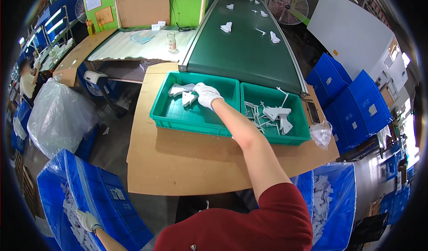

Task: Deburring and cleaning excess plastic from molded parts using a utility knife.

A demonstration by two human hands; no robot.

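Observation:
My right hand (207,95), in a white glove, reaches into the left green tray (196,124). Its fingers are closed at the edge of a white plastic part (182,89), with another white plastic piece (189,99) just below. Down at the lower left, my gloved left hand (88,220) is over a blue bin (113,202) lined with clear film. Its fingers look stretched out, above many white plastic parts (73,215). The right green tray (285,139) holds thin white sticks (256,117) and larger white plastic parts (278,115).
Beyond the trays, a green conveyor belt (240,50) carries scattered white parts. Both trays rest on a cardboard-topped table (187,161). Another lined blue bin (343,197) stands at lower right, and blue crates (361,108) are stacked on the right. A person (27,83) is at far left.

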